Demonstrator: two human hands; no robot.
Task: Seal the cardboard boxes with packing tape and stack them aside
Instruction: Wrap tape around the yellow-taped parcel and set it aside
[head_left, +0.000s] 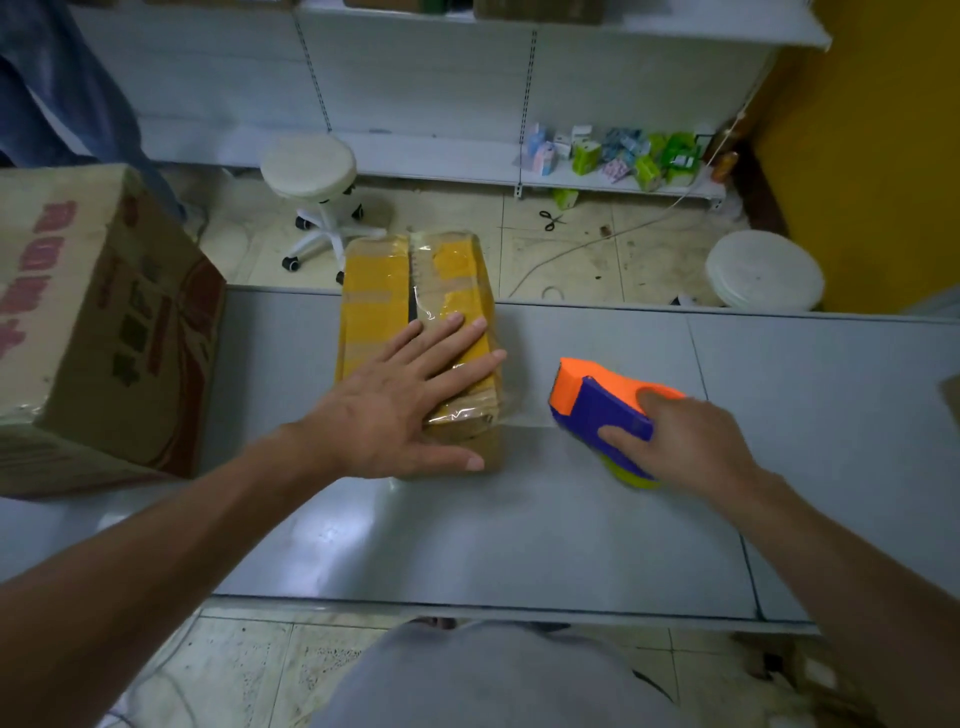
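A small cardboard box (384, 291) with yellow tape patches lies on the grey table (519, 519), its top flaps closed with a dark seam between them. My left hand (400, 405) presses flat on the box's near end, fingers spread over clear tape. My right hand (691, 441) grips an orange and blue tape dispenser (597, 400) just right of the box, low over the table. A strip of clear tape seems to run from the box's near right corner toward the dispenser.
A large brown carton (98, 332) with red print stands at the table's left end. Beyond the table are a white wheeled stool (311, 176), a round white lid (763, 270), scissors (550, 219) on the floor, and low shelves with small packets (623, 156).
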